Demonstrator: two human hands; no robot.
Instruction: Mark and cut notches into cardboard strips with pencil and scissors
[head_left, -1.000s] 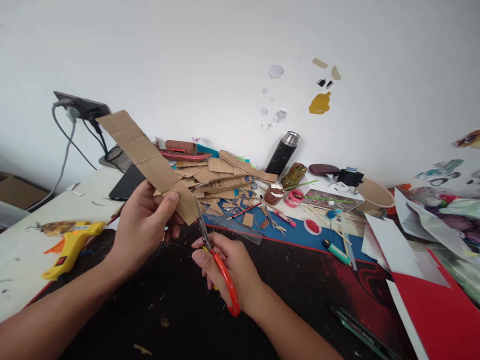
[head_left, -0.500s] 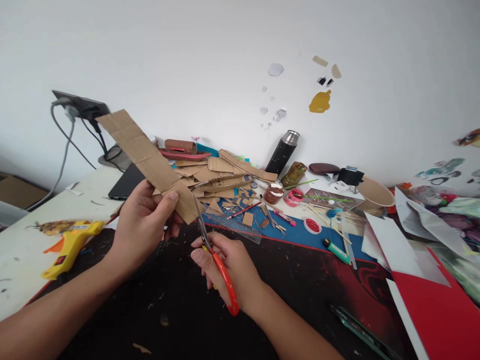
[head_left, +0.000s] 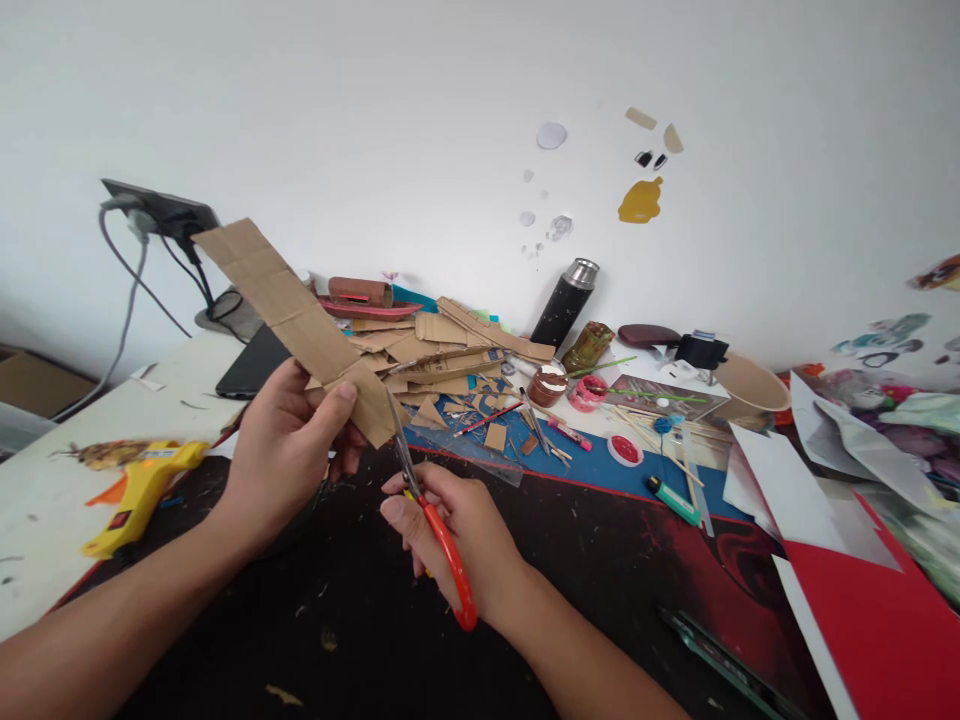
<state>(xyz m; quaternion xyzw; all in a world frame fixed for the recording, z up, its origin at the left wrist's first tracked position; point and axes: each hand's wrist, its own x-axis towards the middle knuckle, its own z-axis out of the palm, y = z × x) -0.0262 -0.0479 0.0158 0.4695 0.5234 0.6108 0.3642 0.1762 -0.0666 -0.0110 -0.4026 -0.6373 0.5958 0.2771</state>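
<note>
A long strip of brown cardboard [head_left: 289, 312], creased across in places, slants up and to the left. My left hand [head_left: 281, 440] is closed on its lower part, thumb on the front face and fingers behind. Below and to the right, my right hand [head_left: 465, 535] grips a pair of scissors [head_left: 446, 550] with red and yellow handles. The scissor blades point up at the strip's lower right end; whether they overlap its edge I cannot tell. Both hands are raised over the dark desk mat [head_left: 360, 620].
A yellow glue gun [head_left: 146, 495] lies at left. Behind the hands is a pile of cardboard pieces [head_left: 427, 350]. A black thermos [head_left: 566, 300], paint jars [head_left: 547, 385] and a green box cutter [head_left: 673, 502] are farther right. Red and white sheets [head_left: 862, 600] cover the right side.
Almost nothing differs. Both hands, the cardboard strip and the scissors keep nearly the same positions; the view has shifted very slightly.
</note>
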